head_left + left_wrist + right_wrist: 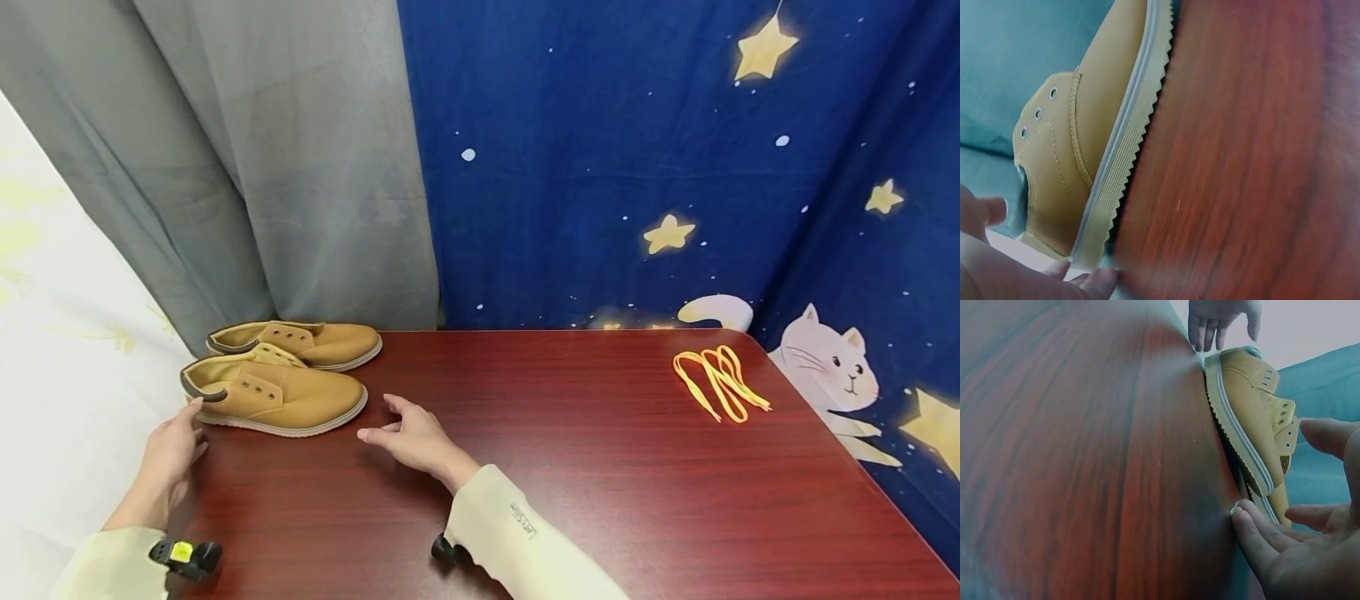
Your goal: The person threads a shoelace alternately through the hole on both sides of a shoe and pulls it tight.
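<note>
Two tan lace-up shoes without laces stand side by side at the left back of the table, toes to the right. The near shoe (300, 400) shows metal eyelets and a pale ridged sole; the far shoe (345, 343) is partly hidden behind it. At the near shoe's heel is my left hand (171, 446), fingertips right by the heel and the fingers loosely extended. My right hand (416, 433) is off the toe, thumb and fingers spread apart with nothing between them. In the right wrist view the near shoe (1241, 419) lies between both hands.
A pair of yellow shoelaces (720, 383) lies looped at the right back of the dark red wooden table (570, 467). Behind the table hang a grey curtain (330, 167) and a blue star-patterned curtain (555, 167). White cloth (60, 375) hangs along the left side.
</note>
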{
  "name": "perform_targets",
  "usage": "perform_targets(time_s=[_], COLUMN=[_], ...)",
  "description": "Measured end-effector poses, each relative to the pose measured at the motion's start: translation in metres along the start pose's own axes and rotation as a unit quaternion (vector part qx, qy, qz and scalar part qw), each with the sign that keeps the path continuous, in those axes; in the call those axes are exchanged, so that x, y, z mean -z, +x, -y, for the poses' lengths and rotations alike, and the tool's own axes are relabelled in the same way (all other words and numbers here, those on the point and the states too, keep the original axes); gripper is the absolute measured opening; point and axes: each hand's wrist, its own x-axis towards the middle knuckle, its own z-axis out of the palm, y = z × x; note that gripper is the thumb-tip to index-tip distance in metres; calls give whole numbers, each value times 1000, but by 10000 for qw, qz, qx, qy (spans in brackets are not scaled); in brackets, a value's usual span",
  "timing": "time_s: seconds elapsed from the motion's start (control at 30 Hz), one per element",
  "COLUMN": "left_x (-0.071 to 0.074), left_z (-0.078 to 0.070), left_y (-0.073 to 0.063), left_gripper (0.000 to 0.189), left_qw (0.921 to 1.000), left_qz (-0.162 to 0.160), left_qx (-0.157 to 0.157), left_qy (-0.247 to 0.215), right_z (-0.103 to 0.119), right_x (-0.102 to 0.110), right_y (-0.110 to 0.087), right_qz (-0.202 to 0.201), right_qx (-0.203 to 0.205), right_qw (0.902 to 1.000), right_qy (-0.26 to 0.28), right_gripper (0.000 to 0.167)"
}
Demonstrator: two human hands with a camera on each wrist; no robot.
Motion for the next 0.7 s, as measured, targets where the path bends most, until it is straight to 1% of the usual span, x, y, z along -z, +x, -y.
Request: perform_targets(time_s=[0.1,0.17,0.27,0.33,0.47,0.5,0.57,0.7], left_x=[0,1,3,4,6,7,7,8], left_z=[2,2,0,-2,-5,-6,-8,-9], left_y=[5,9,13,16,19,20,22,27], left_gripper=[70,65,60,59,39,33,27,34], left_qw=[9983,9962,9928,9904,9843,9815,9734,9550], left_qz=[118,105,-77,-138,-246,-271,-272,-141], left_qx=[115,237,363,383,436,444,475,408], left_qy=[-552,-836,-1140,-1318,-1691,-1840,-2225,-2935], right_z=[-2,-1,1,3,5,6,7,9], right_x=[-6,-9,-12,-14,-19,-21,-24,-30], right_y=[2,3,5,6,7,7,7,9], right_qz=[-76,-65,3,37,75,83,99,38], right_qx=[-130,-192,-174,-154,-206,-231,-279,-380], right_qw=[9992,9985,9985,9986,9977,9973,9964,9937], right_qy=[369,508,521,502,635,689,798,1050], right_gripper=[81,82,82,82,82,82,83,87])
